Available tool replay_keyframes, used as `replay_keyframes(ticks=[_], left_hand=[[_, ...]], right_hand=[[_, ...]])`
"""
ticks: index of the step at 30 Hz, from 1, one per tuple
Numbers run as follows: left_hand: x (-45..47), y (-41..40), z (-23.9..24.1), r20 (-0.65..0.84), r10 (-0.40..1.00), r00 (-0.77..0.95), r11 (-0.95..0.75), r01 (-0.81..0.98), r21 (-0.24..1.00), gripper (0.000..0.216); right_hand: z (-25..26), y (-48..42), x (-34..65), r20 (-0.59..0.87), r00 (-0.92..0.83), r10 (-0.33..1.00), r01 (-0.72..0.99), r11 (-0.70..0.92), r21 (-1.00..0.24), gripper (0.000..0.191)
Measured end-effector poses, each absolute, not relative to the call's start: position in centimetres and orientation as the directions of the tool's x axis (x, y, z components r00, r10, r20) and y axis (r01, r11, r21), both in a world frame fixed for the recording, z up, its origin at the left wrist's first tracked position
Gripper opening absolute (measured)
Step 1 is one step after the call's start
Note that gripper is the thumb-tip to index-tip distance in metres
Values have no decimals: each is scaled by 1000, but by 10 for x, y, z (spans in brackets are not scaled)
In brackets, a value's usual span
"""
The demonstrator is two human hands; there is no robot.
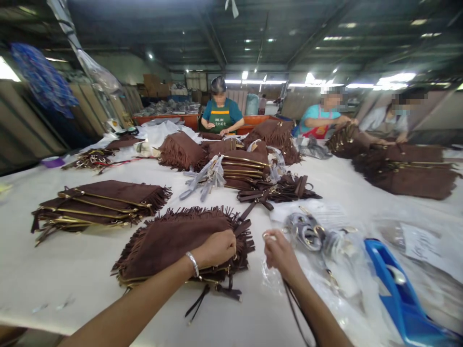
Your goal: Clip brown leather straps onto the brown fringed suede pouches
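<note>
Room is found at the near left.
White table point(65, 270) can be crossed beside the fringed bags point(173, 243), with a thin gap before the right hand point(278, 250). The way is blocked ahead by dark straps point(280, 191), and at right by wrapped straps point(307, 230) and a blue plastic holder point(412, 308).

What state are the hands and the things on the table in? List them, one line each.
near bags, stacked flat
left bags, stacked flat, overlapping
left hand, curled at the near bags, grip unclear
right hand, fingers bent, clear of the near bags
bracelet, worn on left wrist
brown straps, loosely heaped
grey straps, bundled
blue dispenser, set down, not held
</note>
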State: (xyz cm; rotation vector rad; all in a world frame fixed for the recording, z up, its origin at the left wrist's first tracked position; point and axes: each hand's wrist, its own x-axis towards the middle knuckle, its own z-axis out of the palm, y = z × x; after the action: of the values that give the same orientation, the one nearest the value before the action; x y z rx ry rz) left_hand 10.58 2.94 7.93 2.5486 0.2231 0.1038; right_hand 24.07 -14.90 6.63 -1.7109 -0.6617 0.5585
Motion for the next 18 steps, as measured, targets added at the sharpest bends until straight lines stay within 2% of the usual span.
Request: replay_keyframes(ticks=[2,5,8,13,16,18], left_hand=[[104,25,82,41,175,984,-826,124,550,20],[103,20,81,57,178,982,-829,118,547,25],[103,17,77,67,190,979,-827,123,548,26],[99,19,78,85,153,985,-822,79,564,23],[96,21,80,87,106,991,-818,37,574,8],[95,21,79,95,93,991,-822,23,569,6]], right_hand=[[38,-144,217,-17,704,710,320,-338,-885,19],[5,-143,192,-16,650,759,425,-382,-821,14],[-4,-148,179,-31,592,805,351,-292,-890,18],[10,-155,173,-19,544,839,174,-136,-975,40],[13,-153,170,28,574,819,211,-114,-971,44],[13,-150,169,59,588,807,244,-107,-964,43]])
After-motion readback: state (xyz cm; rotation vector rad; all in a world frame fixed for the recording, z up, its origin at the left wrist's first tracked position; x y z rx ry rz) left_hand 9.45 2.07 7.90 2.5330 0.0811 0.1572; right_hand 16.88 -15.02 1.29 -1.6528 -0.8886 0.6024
